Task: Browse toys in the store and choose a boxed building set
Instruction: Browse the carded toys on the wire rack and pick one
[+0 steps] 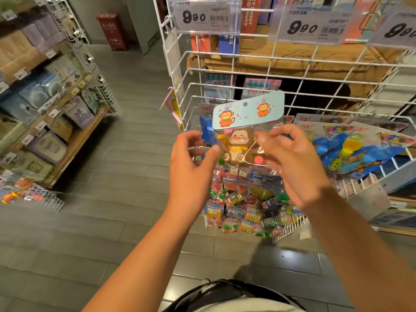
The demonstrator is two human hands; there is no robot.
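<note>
A clear bag with a brown monkey toy (239,145) and a light-blue monkey header card is held up in front of a white wire rack (225,70). My left hand (191,163) pinches the bag's left edge with the thumb. My right hand (290,163) grips the bag's right side with curled fingers. Boxed sets (249,16) stand upright on the shelf behind the rack, partly hidden by price tags reading 9.90.
Blue carded toys (351,149) lie in the wire basket to the right. Small bagged colourful toys (247,206) hang below the held bag. A wooden shelf (74,140) of packaged goods runs along the left. Grey floor lies between. A red box (111,30) stands far back.
</note>
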